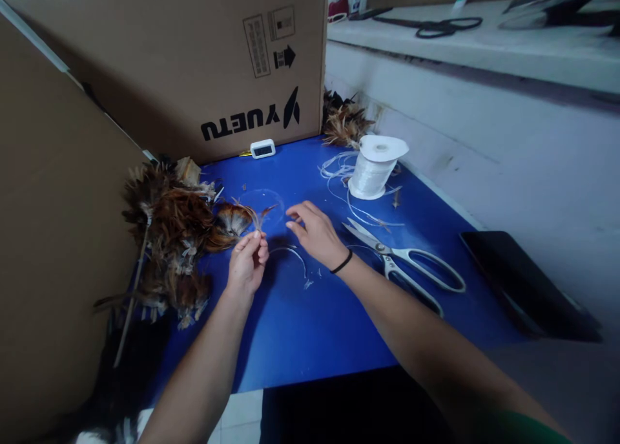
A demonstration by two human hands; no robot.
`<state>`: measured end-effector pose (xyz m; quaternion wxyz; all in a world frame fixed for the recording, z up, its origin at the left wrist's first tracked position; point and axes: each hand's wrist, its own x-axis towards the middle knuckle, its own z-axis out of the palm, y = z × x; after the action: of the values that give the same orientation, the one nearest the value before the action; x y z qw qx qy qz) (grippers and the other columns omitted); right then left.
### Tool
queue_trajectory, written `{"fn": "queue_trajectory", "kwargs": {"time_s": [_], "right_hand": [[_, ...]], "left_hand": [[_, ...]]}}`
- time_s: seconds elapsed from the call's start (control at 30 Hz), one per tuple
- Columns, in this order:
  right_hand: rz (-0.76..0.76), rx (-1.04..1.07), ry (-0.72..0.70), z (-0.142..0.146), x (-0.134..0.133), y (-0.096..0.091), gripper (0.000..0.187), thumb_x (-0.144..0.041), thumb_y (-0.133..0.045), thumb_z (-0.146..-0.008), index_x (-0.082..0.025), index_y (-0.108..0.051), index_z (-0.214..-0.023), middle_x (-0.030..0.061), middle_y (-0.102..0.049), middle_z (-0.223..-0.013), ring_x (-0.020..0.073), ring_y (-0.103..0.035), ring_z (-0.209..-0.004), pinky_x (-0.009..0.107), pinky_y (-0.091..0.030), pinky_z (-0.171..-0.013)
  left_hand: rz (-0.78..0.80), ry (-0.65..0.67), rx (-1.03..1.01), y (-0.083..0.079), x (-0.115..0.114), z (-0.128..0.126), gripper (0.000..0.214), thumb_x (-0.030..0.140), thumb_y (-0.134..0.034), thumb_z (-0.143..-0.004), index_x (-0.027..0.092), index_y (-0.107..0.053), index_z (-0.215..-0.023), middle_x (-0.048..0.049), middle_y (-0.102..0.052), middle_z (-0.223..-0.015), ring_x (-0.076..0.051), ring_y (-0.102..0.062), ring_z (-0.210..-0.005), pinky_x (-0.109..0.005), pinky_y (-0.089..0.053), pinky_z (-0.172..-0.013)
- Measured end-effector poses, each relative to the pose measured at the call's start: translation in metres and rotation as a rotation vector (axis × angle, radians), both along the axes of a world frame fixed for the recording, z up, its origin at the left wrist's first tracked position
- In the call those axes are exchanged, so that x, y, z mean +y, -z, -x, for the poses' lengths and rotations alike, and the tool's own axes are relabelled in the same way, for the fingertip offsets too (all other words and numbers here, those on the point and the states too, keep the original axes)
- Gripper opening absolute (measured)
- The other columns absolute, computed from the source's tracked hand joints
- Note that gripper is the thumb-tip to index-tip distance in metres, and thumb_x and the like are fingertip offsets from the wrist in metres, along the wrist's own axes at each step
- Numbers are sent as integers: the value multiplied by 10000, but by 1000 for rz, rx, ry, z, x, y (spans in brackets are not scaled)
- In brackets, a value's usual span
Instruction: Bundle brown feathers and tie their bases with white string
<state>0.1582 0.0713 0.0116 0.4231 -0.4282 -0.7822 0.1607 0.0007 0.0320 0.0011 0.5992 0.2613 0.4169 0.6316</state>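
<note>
Fingers [262, 245] of my left hand [243, 268] pinch tight on a small tuft of brown feathers [258, 222], fanning upward over the blue table [310, 331], just right of the big feather heap [177, 214]! Across from it, my right hand [317, 234] hovers, thumb and fingertips parted with nothing visible between them, scissors [384, 249] lying near its wrist, white spool [372, 174] beyond.

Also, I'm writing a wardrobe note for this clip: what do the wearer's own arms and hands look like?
The left hand has no glove, no band shows at its wrist, and no sleeve shows on that side. The right hand is gloveless too, with a thin black band round the wrist. Green cloth, apparently a sleeve, shows at the bottom right.
</note>
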Motion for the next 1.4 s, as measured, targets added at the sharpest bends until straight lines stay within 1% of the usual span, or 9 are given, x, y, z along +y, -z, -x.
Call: {"fn": "queue_trajectory", "kwargs": {"time_s": [0.1, 0.2, 0.43, 0.53, 0.7, 0.87, 1.2, 1.3, 1.4], "right_hand": [[132, -267, -34, 3, 3, 10, 27, -173, -601, -800, -159, -621, -788, 48, -587, -823, 160, -540, -795, 307, -417, -788], [127, -483, -47, 9, 0, 14, 69, -213, -624, -789, -146, -633, -794, 85, -603, -859, 194, -540, -840, 323, -410, -770], [95, -595, -21, 16, -7, 12, 140, -96, -480, -835, -87, -620, -841, 165, -631, -880, 236, -565, -857, 336, -416, -735], [179, -376, -17, 10, -4, 13, 138, -67, -465, -827, -109, -595, -839, 117, -644, -798, 184, -581, -750, 298, -413, -699], [507, 255, -81, 3, 9, 12, 99, -139, -540, -778, -160, -545, -681, -25, -568, -587, 88, -509, -543, 221, -386, -564], [843, 683, -53, 2, 13, 6, 102, -124, -567, -736, -148, -522, -647, -37, -548, -550, 54, -448, -453, 200, -356, -473], [1082, 985, -250, 3, 6, 4, 169, -224, -695, -662, -138, -572, -738, 3, -613, -655, 78, -551, -575, 197, -404, -508], [1107, 1012, -264, 5, 7, 7, 205, -242, -712, -648, -132, -577, -756, 10, -615, -666, 82, -559, -582, 203, -414, -522], [1053, 950, -195, 5, 9, 10, 188, -222, -706, -646, -142, -564, -740, -1, -600, -650, 89, -551, -567, 215, -409, -517]], "left_hand": [[-10, -30, -30, 0, 2, 3, 176, 228, -733, -657, 107, -631, -735, 20, -532, -564, -10, -407, -421, -122, -284, -379], [-16, -27, -31, 1, 2, 3, 165, 226, -726, -669, 109, -634, -740, 18, -535, -572, -10, -407, -425, -121, -289, -380], [-6, -15, -30, 0, 1, 1, 167, 230, -727, -669, 110, -632, -737, 14, -533, -568, -14, -407, -425, -125, -286, -377], [0, 1, -61, 0, 1, 1, 157, 216, -723, -672, 108, -629, -736, 15, -531, -570, -11, -400, -425, -121, -286, -378], [17, 40, -119, 1, 0, 1, 146, 197, -715, -678, 98, -624, -735, 19, -526, -569, -6, -391, -423, -116, -284, -379], [17, 47, -130, 1, 0, 1, 147, 198, -715, -678, 97, -620, -729, 20, -520, -567, -6, -387, -423, -115, -278, -377], [45, 146, -53, 3, -7, -7, 165, 227, -711, -698, 95, -624, -745, 2, -539, -604, -14, -415, -441, -128, -293, -395], [36, 144, -43, 3, -6, -7, 163, 224, -713, -695, 97, -625, -748, 4, -536, -607, -15, -415, -445, -130, -293, -398], [42, 124, -51, 3, -5, -6, 168, 220, -719, -685, 99, -624, -751, 7, -530, -600, -16, -411, -443, -130, -288, -397]]}}
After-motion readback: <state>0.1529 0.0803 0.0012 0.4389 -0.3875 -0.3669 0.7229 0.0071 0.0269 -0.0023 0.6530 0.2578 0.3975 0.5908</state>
